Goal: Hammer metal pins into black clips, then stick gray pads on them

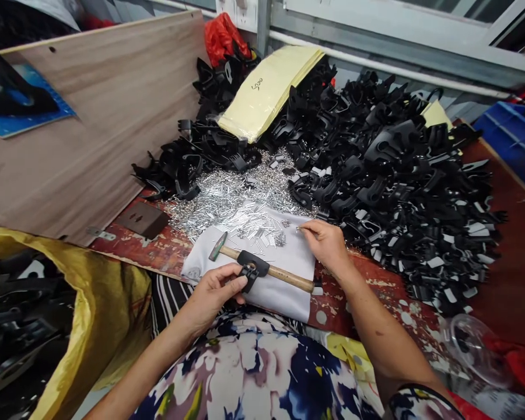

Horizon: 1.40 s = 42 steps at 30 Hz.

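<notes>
My left hand [221, 289] pinches a black plastic part [251, 274] in front of my body, over the near side of a light grey cloth [284, 300]. Under and behind that part lies a hammer [231, 252] with a wooden handle, its head pointing left. My right hand [326, 242] is closed in a pinch at the cloth's right edge, on a tiny shiny metal piece [300, 228] too small to make out. Close to its fingertips, loose metal pins [249, 224] lie scattered on the cloth.
Small silvery parts [210, 198] spread behind the cloth. Heaped black plastic parts [371, 157] fill the right and back, with a yellow paper stack [271, 87] on top. A brown block [143, 219] sits left, beside a wooden board [91, 122]. A yellow sack [109, 309] stands at lower left.
</notes>
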Each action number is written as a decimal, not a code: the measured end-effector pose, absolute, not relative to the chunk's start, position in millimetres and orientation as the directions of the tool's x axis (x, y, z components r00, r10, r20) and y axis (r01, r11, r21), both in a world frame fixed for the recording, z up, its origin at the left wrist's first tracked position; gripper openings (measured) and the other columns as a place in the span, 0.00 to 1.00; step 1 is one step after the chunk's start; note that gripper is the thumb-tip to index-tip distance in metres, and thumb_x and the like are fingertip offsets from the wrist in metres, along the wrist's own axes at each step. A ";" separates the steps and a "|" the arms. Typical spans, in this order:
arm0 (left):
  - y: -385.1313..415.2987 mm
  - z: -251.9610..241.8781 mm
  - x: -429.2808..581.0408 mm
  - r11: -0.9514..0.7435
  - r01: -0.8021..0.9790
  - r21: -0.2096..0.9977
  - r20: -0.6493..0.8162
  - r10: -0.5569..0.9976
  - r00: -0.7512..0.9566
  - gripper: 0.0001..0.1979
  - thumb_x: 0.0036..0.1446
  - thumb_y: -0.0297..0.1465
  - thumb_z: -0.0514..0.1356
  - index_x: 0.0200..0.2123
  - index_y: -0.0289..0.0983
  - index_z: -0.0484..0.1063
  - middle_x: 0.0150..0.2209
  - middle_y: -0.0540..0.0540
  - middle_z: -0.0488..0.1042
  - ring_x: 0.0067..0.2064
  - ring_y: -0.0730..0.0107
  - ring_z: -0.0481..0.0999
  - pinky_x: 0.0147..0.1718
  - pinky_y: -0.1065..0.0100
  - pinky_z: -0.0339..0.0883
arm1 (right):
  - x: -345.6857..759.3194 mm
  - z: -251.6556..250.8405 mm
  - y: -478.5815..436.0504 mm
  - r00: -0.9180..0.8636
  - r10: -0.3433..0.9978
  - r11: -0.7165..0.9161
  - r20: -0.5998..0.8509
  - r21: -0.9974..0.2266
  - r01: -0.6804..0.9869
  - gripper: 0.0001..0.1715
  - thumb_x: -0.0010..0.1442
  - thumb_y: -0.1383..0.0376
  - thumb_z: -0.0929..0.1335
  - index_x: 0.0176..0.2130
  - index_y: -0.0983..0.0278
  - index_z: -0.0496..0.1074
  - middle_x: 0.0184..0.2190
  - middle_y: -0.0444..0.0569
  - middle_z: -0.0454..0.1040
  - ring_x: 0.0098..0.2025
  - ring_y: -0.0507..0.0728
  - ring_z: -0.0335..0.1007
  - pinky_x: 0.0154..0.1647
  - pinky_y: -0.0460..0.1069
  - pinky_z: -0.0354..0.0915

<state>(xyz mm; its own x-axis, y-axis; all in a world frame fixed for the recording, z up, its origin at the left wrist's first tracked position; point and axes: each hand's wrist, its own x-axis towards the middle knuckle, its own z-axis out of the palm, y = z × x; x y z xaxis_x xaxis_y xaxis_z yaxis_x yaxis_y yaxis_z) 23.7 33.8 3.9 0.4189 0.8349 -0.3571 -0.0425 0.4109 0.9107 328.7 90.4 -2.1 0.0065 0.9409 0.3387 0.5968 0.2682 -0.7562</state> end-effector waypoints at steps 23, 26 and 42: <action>30.0 22.1 24.8 0.222 0.050 0.974 -0.222 0.888 0.403 0.19 0.58 0.47 0.64 0.25 0.38 0.72 0.26 0.51 0.63 0.27 0.69 0.66 0.23 0.70 0.64 | 240.7 46.9 41.4 -0.425 0.851 0.483 0.308 -0.776 0.405 0.03 0.66 0.65 0.70 0.43 0.59 0.73 0.33 0.44 0.78 0.34 0.52 0.75 0.38 0.49 0.72; 27.8 22.2 29.4 0.241 -0.005 0.971 -0.223 0.904 0.364 0.20 0.56 0.47 0.66 0.24 0.37 0.72 0.26 0.51 0.63 0.26 0.71 0.65 0.21 0.71 0.64 | 230.1 45.3 34.5 -0.462 0.814 0.550 0.351 -0.720 0.423 0.03 0.67 0.65 0.70 0.43 0.59 0.73 0.32 0.44 0.77 0.33 0.52 0.73 0.35 0.48 0.71; 24.6 8.4 8.2 0.382 -0.206 0.901 -0.350 0.920 0.173 0.18 0.48 0.39 0.70 0.18 0.37 0.68 0.21 0.54 0.61 0.22 0.76 0.60 0.16 0.76 0.58 | 253.8 -0.7 72.6 -0.642 0.766 0.633 0.043 -0.222 0.741 0.13 0.67 0.74 0.65 0.34 0.62 0.74 0.30 0.48 0.75 0.35 0.57 0.69 0.37 0.50 0.64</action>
<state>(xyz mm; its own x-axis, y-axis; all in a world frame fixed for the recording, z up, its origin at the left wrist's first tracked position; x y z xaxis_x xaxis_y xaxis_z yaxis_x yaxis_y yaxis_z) 8.2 24.6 8.4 0.1735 0.9204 -0.3503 -0.2061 0.3817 0.9010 253.8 72.6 -0.7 -0.6417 0.7658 0.0426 0.7413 0.6334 -0.2220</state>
